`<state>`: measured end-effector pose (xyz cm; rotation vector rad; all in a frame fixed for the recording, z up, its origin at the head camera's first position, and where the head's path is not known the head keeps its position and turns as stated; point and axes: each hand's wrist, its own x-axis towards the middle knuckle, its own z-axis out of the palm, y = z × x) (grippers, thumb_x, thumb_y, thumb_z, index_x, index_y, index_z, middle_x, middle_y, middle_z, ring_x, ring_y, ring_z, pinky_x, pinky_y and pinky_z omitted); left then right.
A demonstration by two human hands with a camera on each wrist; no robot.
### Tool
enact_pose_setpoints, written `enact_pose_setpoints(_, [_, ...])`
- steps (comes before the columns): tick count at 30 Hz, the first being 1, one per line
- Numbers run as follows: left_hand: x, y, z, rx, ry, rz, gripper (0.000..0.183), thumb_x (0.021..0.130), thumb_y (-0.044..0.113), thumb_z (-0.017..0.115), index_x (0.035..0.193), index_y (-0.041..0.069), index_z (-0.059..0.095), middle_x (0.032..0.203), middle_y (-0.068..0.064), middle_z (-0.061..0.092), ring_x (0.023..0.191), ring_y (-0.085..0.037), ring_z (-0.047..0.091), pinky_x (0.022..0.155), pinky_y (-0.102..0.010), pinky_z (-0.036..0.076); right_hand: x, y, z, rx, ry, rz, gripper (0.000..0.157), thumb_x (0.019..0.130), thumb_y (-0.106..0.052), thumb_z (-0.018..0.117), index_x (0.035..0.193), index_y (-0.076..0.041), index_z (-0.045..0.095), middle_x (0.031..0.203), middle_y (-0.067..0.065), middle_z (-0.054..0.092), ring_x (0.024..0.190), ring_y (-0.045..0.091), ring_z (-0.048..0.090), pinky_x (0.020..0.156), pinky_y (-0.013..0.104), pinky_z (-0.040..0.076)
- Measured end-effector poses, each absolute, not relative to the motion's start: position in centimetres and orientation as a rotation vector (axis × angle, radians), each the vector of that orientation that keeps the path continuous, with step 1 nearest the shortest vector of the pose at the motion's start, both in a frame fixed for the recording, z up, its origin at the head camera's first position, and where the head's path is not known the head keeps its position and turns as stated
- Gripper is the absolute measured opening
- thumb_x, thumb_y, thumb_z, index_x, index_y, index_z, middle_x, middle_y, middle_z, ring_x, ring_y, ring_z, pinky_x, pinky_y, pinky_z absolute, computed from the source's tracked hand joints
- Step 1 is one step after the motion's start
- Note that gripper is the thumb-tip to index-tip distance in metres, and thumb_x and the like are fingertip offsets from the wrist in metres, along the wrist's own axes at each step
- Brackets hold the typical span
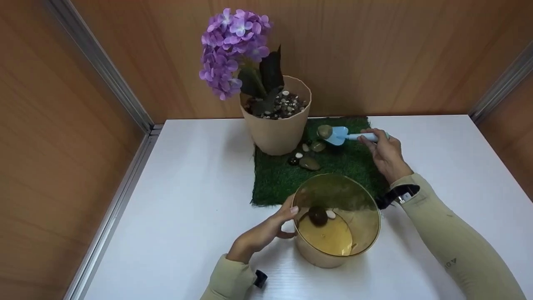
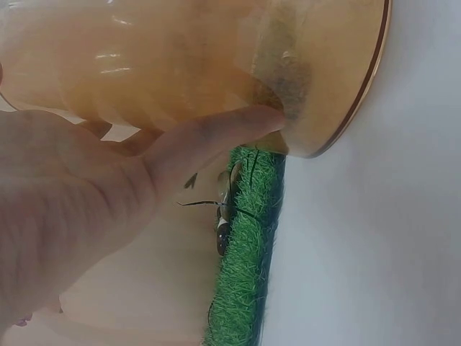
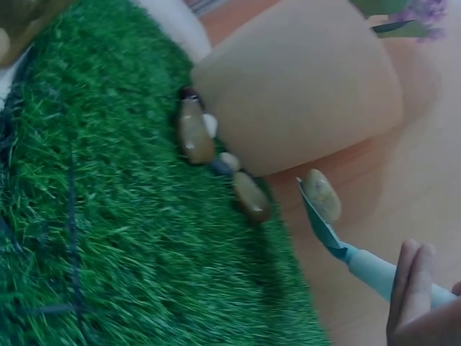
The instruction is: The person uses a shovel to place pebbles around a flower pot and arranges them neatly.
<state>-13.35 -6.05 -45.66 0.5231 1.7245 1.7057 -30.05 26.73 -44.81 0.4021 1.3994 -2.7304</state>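
Note:
My right hand (image 1: pixel 387 154) grips the handle of a light blue toy shovel (image 1: pixel 338 136). On its blade rests an olive-brown stone (image 1: pixel 325 131), carried over the grass mat; the right wrist view shows the same stone (image 3: pixel 322 196) on the tilted blade. My left hand (image 1: pixel 266 227) holds the side of an amber see-through bucket (image 1: pixel 329 250), its thumb near the rim and fingers round the wall. Inside the bucket lie a dark round stone (image 1: pixel 318 216) and a small white stone (image 1: pixel 331 214). In the left wrist view a finger lies along the bucket wall (image 2: pixel 158 58).
A beige pot (image 1: pixel 275 133) with purple flowers (image 1: pixel 235 50) stands at the back on the edge of the green grass mat (image 1: pixel 275 183). Several stones, among them a brown one (image 1: pixel 310 163), lie beside the pot. Wooden panels (image 1: pixel 374 54) close off the white table (image 1: pixel 187 187).

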Motion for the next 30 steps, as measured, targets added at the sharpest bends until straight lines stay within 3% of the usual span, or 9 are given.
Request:
enact_pose_setpoints(13, [-13.5, -6.0, -45.7, 0.526, 1.739, 1.699, 0.062, 0.094, 0.053, 0.03, 0.148, 0.036, 0.005, 0.153, 0.004, -0.003, 0.138, -0.027, 0.01, 0.091, -0.048, 0.042, -32.0, 24.2, -47.0, 0.39, 1.534, -2.664, 0.039, 0.099, -0.017, 0.044, 0.125, 0.011, 0.046, 0.126, 0.011, 0.037, 0.118, 0.03, 0.049, 0.096, 0.029, 0.04])
enact_pose_setpoints(21, [-13.5, -6.0, -45.7, 0.521, 1.734, 1.698, 0.062, 0.094, 0.053, 0.03, 0.148, 0.036, 0.005, 0.153, 0.004, -0.004, 0.138, -0.027, 0.012, 0.091, -0.047, 0.042, -31.8, 23.4, -47.2, 0.201, 1.758, -2.606, 0.034, 0.098, -0.016, 0.046, 0.121, 0.009, 0.05, 0.126, 0.019, 0.041, 0.119, 0.038, 0.046, 0.098, 0.034, 0.038])
enact_pose_setpoints(25, [-13.5, -6.0, -45.7, 0.519, 1.726, 1.699, 0.062, 0.094, 0.055, 0.031, 0.148, 0.037, 0.005, 0.153, 0.005, -0.004, 0.138, -0.027, 0.012, 0.092, -0.048, 0.042, -31.0, 23.2, -46.8, 0.082, 1.973, -2.569, 0.031, 0.097, -0.013, 0.048, 0.12, 0.007, 0.054, 0.125, 0.027, 0.043, 0.112, 0.041, 0.051, 0.097, 0.04, 0.039])
enact_pose_setpoints(30, [-13.5, -6.0, -45.8, 0.522, 1.725, 1.704, 0.062, 0.094, 0.055, 0.031, 0.147, 0.038, 0.006, 0.153, 0.006, -0.003, 0.138, -0.028, 0.013, 0.092, -0.05, 0.041, -30.0, 23.7, -46.1, 0.049, 2.147, -2.547, 0.034, 0.096, -0.012, 0.05, 0.121, 0.01, 0.053, 0.122, 0.03, 0.046, 0.105, 0.037, 0.057, 0.092, 0.037, 0.044])
